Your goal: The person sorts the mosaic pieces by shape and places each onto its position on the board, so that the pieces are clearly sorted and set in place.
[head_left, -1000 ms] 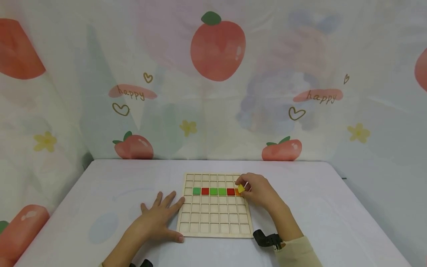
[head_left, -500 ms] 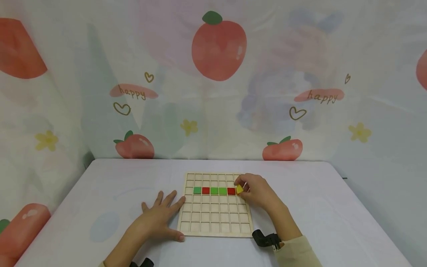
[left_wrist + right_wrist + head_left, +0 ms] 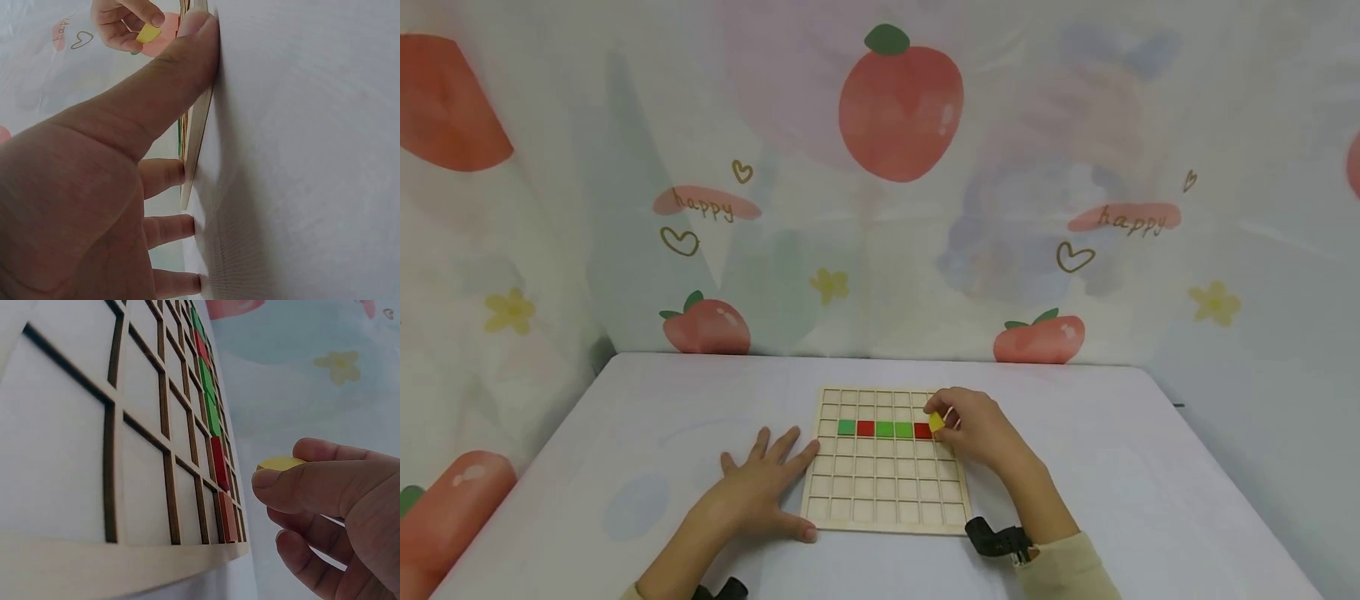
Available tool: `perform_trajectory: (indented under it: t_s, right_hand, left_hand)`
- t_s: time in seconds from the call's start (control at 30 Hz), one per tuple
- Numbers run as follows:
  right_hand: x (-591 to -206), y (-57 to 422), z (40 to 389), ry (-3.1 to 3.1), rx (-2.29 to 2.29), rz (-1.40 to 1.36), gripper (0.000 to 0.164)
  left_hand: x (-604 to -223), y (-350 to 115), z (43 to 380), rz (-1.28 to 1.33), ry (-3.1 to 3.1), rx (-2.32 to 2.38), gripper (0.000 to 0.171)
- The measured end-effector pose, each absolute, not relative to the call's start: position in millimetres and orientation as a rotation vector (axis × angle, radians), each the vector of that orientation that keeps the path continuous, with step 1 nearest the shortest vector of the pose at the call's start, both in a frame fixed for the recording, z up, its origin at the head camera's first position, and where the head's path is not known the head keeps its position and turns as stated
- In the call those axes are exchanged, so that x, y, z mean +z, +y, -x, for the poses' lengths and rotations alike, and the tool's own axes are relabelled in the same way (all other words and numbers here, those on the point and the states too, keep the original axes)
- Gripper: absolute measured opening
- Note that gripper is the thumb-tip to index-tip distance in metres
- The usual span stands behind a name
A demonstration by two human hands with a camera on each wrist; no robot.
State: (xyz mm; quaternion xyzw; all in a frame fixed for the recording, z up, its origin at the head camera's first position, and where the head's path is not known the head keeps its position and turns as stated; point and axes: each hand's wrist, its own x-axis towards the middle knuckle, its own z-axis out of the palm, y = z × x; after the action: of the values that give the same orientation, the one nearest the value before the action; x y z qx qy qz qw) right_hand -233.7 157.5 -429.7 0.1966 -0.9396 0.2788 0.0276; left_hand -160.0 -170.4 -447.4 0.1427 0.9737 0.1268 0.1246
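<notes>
A wooden grid board (image 3: 883, 528) lies on the table, with a row of coloured square tiles set in one of its rows. From the left come a teal-green tile (image 3: 846, 427), a red one, two bright green ones and another red tile (image 3: 922, 430). In the right wrist view an orange tile (image 3: 228, 517) fills the cell at the row's right end. Above that end my right hand (image 3: 977, 427) pinches a yellow tile (image 3: 281, 464) between thumb and fingers, held off the board. My left hand (image 3: 756, 487) is spread flat, its thumb and fingertips against the board's left side.
A white cloth covers the table (image 3: 1150, 500) around the board. Behind it hangs a printed curtain (image 3: 880, 250) with fruit, flowers and hearts. A black wrist mount (image 3: 996, 537) sits on the right wrist, close to the board's front right corner.
The yellow tile has shifted slightly left with my right hand and turned a little; in the head view it now covers the orange tile. My left hand keeps its place at the board.
</notes>
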Motion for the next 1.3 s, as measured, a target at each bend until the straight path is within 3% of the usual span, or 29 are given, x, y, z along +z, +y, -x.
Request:
perform_trajectory:
  t_s: [1.3]
  right_hand:
    - [-419.6, 114.0, 230.8, -2.840, 0.966, -0.735, 0.028]
  left_hand:
    - [-446.5, -169.4, 160.0, -0.404, 2.849, 0.357, 0.118]
